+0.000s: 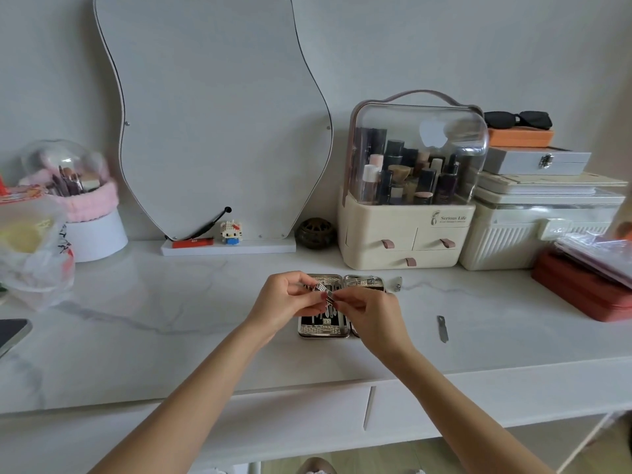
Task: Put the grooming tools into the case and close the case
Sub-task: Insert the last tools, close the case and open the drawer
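Note:
An open grooming case (323, 331) with a shiny patterned rim lies flat on the white marble tabletop, several metal tools strapped inside its black lining. Above it, my left hand (289, 299) and my right hand (367, 311) both pinch a small silver nail clipper (323, 291), one at each end. My hands hide much of the case's two halves. A slim metal file (442, 328) lies loose on the table to the right of the case. Another small metal tool (397, 283) rests by the case's far right corner.
A cream cosmetics organiser (407, 230) and stacked boxes (537, 227) stand behind the case. A red box (581, 289) sits at the right edge. A mirror (212, 114) leans on the wall. At left are a plastic bag (34, 248), a brush holder (85, 200) and a phone (12, 333).

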